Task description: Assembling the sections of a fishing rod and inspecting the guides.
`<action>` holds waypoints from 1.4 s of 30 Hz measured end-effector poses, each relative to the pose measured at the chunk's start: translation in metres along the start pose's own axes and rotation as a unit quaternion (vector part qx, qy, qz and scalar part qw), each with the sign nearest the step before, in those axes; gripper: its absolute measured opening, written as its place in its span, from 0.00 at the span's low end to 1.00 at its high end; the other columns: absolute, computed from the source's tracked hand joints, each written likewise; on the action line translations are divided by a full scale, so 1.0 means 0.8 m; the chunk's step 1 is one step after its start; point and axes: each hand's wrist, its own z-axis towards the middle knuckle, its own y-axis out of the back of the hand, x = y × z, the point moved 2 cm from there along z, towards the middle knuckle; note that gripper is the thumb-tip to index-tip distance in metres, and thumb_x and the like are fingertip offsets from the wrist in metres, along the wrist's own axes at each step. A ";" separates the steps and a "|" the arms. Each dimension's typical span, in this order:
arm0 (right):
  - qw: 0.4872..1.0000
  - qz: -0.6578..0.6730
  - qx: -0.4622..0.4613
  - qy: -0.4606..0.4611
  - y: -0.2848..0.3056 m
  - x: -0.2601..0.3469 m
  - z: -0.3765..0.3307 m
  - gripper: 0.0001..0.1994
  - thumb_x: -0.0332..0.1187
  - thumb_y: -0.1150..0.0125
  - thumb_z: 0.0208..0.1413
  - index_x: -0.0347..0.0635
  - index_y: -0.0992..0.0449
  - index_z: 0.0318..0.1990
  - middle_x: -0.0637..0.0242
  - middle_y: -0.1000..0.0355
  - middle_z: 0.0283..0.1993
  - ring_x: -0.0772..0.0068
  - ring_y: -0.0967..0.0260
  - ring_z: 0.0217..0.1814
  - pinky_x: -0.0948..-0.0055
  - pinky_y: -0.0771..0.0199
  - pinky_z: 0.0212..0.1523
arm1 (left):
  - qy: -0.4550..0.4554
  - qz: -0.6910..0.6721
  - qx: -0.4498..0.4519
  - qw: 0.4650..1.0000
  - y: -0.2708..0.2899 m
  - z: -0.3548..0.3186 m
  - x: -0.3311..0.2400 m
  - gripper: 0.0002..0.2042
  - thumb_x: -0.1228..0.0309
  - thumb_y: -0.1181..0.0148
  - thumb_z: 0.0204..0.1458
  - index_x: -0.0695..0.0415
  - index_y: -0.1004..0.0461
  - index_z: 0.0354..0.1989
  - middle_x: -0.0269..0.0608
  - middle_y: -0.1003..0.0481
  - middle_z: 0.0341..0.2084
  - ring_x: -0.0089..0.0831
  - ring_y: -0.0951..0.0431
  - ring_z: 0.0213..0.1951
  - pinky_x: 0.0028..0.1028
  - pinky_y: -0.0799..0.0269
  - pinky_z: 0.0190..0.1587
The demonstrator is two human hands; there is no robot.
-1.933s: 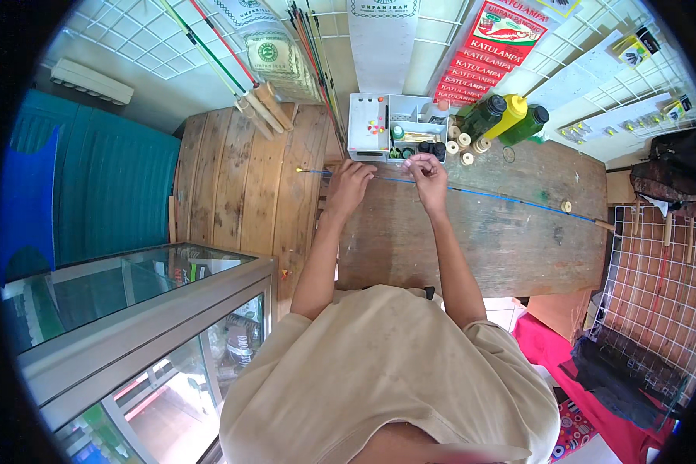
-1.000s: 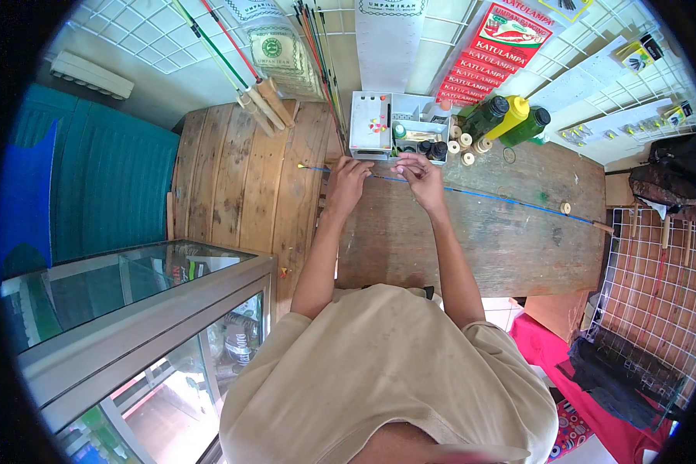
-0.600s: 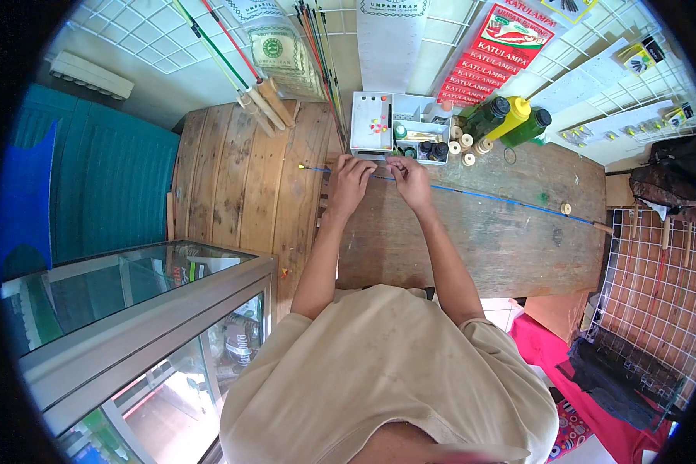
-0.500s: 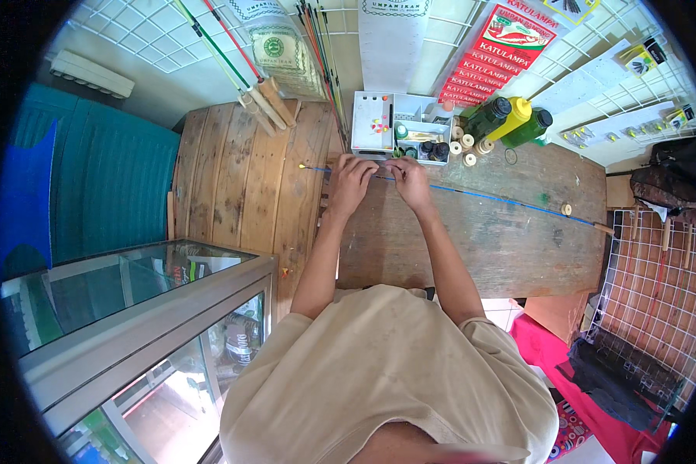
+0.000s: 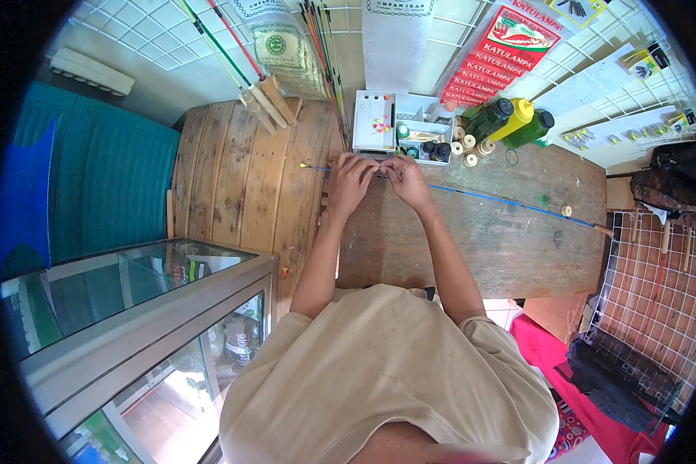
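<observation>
My left hand (image 5: 349, 184) and my right hand (image 5: 407, 184) are close together at the front of the white compartment box. Thumb and fingers of both are pinched, with the fingertips nearly meeting. Whatever they pinch is too small to make out. A thin blue fishing rod (image 5: 491, 196) lies across the table, passing beneath or between my hands; which, I cannot tell. Its yellow tip (image 5: 303, 165) shows to the left of my left hand, and its brown handle end (image 5: 602, 230) rests near the table's right edge.
Behind my hands stands the white compartment box (image 5: 374, 145) with small bottles. Wooden spools (image 5: 469, 141) and a yellow bottle (image 5: 519, 117) between dark green ones are right of it. A lone spool (image 5: 567, 210) sits beside the rod. Cork-handled rods (image 5: 271, 104) lean far left; a glass cabinet (image 5: 143, 298) stands near left.
My right hand has shifted slightly left, bringing its fingertips closer to those of my left hand. The rod and the box look much the same.
</observation>
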 end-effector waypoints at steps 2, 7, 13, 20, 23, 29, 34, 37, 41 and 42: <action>1.000 -0.014 -0.018 0.006 0.002 -0.006 -0.001 0.03 0.24 0.43 0.50 0.37 0.24 0.32 0.57 0.27 0.32 0.53 0.31 0.39 0.61 0.32 0.43 | 0.003 -0.005 -0.001 1.000 0.001 -0.001 0.001 0.06 0.72 0.37 0.47 0.55 0.22 0.34 0.36 0.23 0.32 0.39 0.29 0.42 0.34 0.34 0.46; 0.988 0.107 -0.086 -0.076 -0.003 -0.028 -0.006 0.04 0.26 0.48 0.58 0.37 0.30 0.39 0.59 0.29 0.29 0.62 0.29 0.34 0.66 0.31 0.36 | 0.003 -0.005 -0.021 1.000 0.003 -0.002 0.008 0.07 0.73 0.37 0.47 0.55 0.22 0.35 0.35 0.23 0.33 0.38 0.29 0.43 0.34 0.34 0.46; 0.977 0.130 -0.138 -0.093 0.012 -0.051 -0.013 0.06 0.30 0.56 0.65 0.38 0.35 0.42 0.63 0.35 0.28 0.75 0.41 0.26 0.75 0.36 0.31 | -0.018 0.052 -0.046 0.997 0.013 -0.003 0.007 0.06 0.70 0.38 0.48 0.51 0.24 0.35 0.32 0.24 0.31 0.35 0.30 0.43 0.37 0.38 0.45; 0.975 0.142 -0.135 -0.104 0.027 -0.063 -0.011 0.06 0.30 0.57 0.65 0.38 0.36 0.41 0.67 0.38 0.30 0.79 0.42 0.26 0.76 0.36 0.30 | -0.002 0.113 -0.016 0.993 0.020 -0.011 0.023 0.06 0.69 0.42 0.51 0.50 0.24 0.38 0.33 0.24 0.34 0.37 0.31 0.46 0.38 0.41 0.48; 0.969 0.182 -0.126 -0.108 0.017 -0.064 -0.012 0.06 0.31 0.58 0.66 0.38 0.37 0.42 0.67 0.37 0.32 0.80 0.41 0.23 0.77 0.33 0.27 | 0.003 0.148 -0.027 0.989 0.024 -0.012 0.027 0.07 0.70 0.43 0.52 0.50 0.25 0.39 0.33 0.25 0.35 0.38 0.31 0.46 0.39 0.41 0.48; 0.952 0.236 -0.163 -0.106 0.014 -0.069 -0.018 0.06 0.33 0.60 0.67 0.40 0.40 0.42 0.67 0.38 0.32 0.81 0.42 0.19 0.78 0.32 0.22 | 0.028 0.204 -0.061 0.977 0.047 -0.015 0.038 0.08 0.71 0.43 0.52 0.50 0.24 0.40 0.36 0.26 0.34 0.41 0.33 0.45 0.38 0.40 0.48; 0.955 0.188 -0.156 -0.167 0.017 -0.058 -0.021 0.06 0.33 0.61 0.67 0.41 0.40 0.41 0.69 0.41 0.30 0.83 0.42 0.21 0.77 0.35 0.20 | 0.059 0.220 -0.100 0.969 0.060 -0.019 0.057 0.08 0.71 0.42 0.51 0.50 0.24 0.40 0.36 0.27 0.33 0.41 0.33 0.44 0.38 0.39 0.48; 0.961 0.154 -0.154 -0.173 0.017 -0.063 -0.022 0.06 0.32 0.61 0.67 0.41 0.39 0.41 0.65 0.39 0.30 0.78 0.40 0.25 0.72 0.33 0.26 | 0.083 0.210 -0.121 0.967 0.063 -0.017 0.059 0.08 0.71 0.43 0.52 0.50 0.25 0.41 0.35 0.26 0.35 0.42 0.33 0.44 0.39 0.39 0.49; 0.971 0.045 -0.210 -0.107 0.019 -0.050 -0.025 0.04 0.28 0.56 0.63 0.39 0.36 0.41 0.60 0.37 0.31 0.67 0.36 0.32 0.66 0.33 0.36 | 0.116 0.173 -0.135 0.969 0.067 -0.018 0.061 0.09 0.73 0.41 0.50 0.53 0.24 0.40 0.35 0.25 0.34 0.40 0.33 0.44 0.38 0.39 0.50; 0.977 0.006 -0.199 -0.079 0.017 -0.042 -0.026 0.04 0.26 0.54 0.60 0.39 0.34 0.40 0.58 0.35 0.33 0.62 0.36 0.37 0.63 0.35 0.41 | 0.126 0.159 -0.136 0.970 0.067 -0.019 0.063 0.09 0.73 0.41 0.50 0.53 0.24 0.40 0.35 0.24 0.34 0.40 0.33 0.43 0.38 0.39 0.50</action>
